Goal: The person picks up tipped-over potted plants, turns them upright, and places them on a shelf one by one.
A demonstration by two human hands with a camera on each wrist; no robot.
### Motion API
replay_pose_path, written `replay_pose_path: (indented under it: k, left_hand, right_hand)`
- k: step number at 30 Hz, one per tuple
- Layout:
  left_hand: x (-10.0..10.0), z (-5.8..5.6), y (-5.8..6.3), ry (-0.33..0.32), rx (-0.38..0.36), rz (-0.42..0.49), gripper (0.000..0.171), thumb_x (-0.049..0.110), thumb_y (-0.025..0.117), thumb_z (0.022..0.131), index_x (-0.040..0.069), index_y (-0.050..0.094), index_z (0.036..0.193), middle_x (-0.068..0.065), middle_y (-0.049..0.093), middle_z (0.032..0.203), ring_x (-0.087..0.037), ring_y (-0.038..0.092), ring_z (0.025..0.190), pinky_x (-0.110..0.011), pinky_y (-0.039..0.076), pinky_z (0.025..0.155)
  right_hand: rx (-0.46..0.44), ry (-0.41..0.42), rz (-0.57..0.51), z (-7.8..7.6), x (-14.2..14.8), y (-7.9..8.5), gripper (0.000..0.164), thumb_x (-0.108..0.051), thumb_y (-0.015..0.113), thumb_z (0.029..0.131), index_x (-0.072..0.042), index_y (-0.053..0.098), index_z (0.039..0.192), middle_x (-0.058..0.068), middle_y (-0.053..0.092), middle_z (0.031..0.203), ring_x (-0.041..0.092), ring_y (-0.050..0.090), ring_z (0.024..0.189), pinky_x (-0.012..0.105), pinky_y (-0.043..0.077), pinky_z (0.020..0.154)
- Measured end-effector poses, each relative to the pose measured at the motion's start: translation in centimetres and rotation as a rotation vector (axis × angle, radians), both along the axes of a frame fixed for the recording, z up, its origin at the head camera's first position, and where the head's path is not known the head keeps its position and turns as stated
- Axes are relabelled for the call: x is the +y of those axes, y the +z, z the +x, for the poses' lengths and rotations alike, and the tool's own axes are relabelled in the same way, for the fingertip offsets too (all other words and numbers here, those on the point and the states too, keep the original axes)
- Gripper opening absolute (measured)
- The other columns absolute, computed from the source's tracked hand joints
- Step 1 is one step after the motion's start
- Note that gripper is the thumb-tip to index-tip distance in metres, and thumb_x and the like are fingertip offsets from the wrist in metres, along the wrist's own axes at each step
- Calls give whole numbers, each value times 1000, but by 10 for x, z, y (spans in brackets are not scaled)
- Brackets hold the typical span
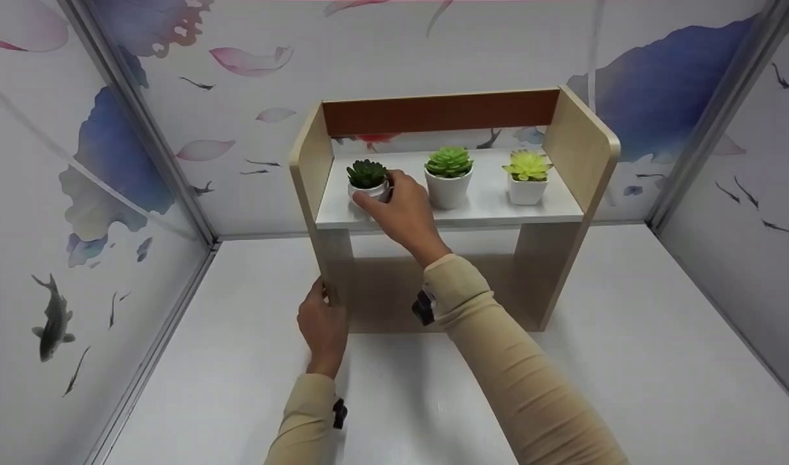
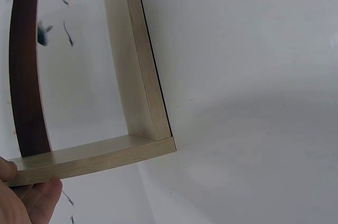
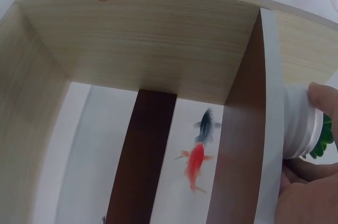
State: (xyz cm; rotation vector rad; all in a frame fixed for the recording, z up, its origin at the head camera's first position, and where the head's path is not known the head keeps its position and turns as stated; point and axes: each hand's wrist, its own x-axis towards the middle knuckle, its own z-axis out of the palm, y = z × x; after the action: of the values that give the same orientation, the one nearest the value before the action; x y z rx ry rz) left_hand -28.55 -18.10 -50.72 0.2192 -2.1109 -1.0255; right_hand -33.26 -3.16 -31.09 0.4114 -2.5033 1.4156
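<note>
On the white upper board of a small wooden shelf (image 1: pixel 433 221) stand three potted succulents. My right hand (image 1: pixel 404 210) grips the white pot of the dark green succulent (image 1: pixel 367 173) at the left end, thumb in front and fingers round its right side. In the right wrist view that white pot (image 3: pixel 300 121) rests against the board between thumb and fingers. My left hand (image 1: pixel 323 326) holds the front edge of the shelf's left side panel (image 2: pixel 95 163), thumb on one face and fingers on the other. The bright green succulent (image 1: pixel 449 177) is just right of my right hand.
A yellow-green succulent in a square white pot (image 1: pixel 527 177) stands at the board's right end. Raised side panels (image 1: pixel 585 145) and a brown back strip (image 1: pixel 439 115) bound the upper level. The shelf stands on a white table (image 1: pixel 627 361), with printed walls around it.
</note>
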Motion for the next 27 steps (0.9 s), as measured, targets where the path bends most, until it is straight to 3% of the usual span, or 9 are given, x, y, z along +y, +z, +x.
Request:
replay_pose_path:
  k: [15,24,27]
  left_hand:
    - [0,1,-2,-14,-30,28,24,1,64,99,-6,68,122,-21,75,110,-32,75,100,-46,60,81]
    - [-1,1,-3,-24,-13,26,23,2,63,100,-7,69,120,-21,75,107,-31,75,98,-46,60,80]
    - [-2,0,-2,-17,-8,17,22,1,63,99,-7,69,118,-22,76,106,-31,75,96,-47,60,79]
  right_hand:
    - [-3,-13,22,1,0,-1,57,-37,75,93,0,61,133,15,67,127,26,63,120,40,48,103]
    - [-42,15,-20,7,8,-1,72,-39,76,92,3,50,145,17,63,132,24,60,117,38,48,103]
    - [-53,33,-48,13,14,0,75,-38,76,93,3,47,148,17,59,140,25,60,124,36,48,106]
